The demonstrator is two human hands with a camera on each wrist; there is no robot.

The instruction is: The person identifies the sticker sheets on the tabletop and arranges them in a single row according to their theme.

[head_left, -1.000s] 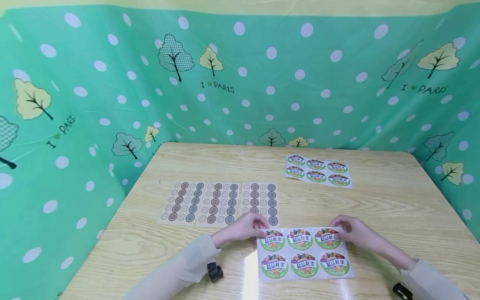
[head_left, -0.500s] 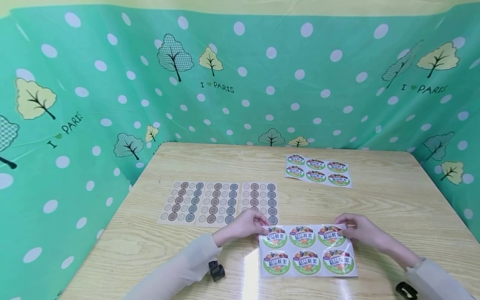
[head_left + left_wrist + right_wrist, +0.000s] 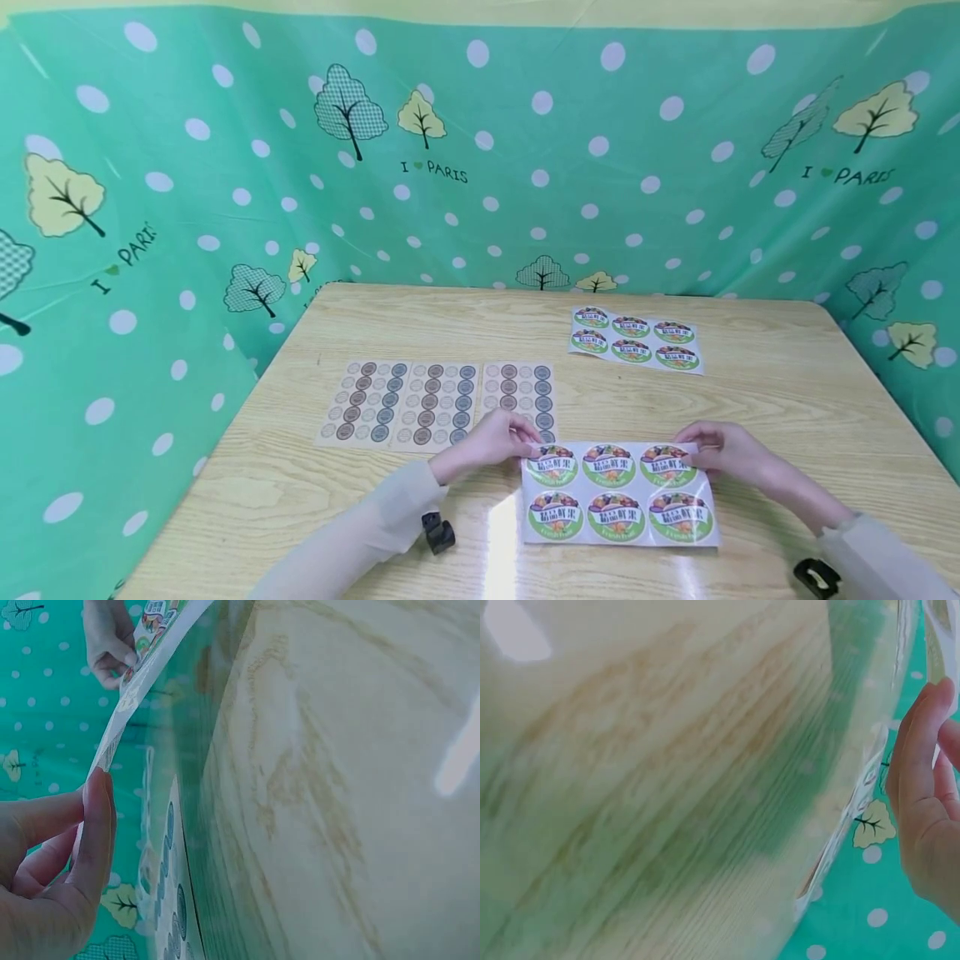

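A white sticker sheet (image 3: 619, 493) with two rows of oval fruit labels is held up by its far corners in the head view. My left hand (image 3: 498, 437) pinches the far left corner between thumb and fingers. At the far right corner, my right hand (image 3: 726, 452) pinches the sheet the same way. In the left wrist view the sheet (image 3: 124, 712) is seen edge-on, lifted off the table, with the left hand (image 3: 64, 862) gripping its near end. The right wrist view shows the right hand (image 3: 930, 780) at the sheet's edge, partly cut off.
Three sheets of small round stickers (image 3: 427, 406) lie side by side on the left of the wooden table (image 3: 262, 500). A second fruit-label sheet (image 3: 636, 339) lies at the back right. A green patterned cloth (image 3: 480, 167) hangs behind the table.
Both hands have moved slightly away from me and to the right, carrying the sticker sheet with them. The sheets lying on the table have stayed in place.
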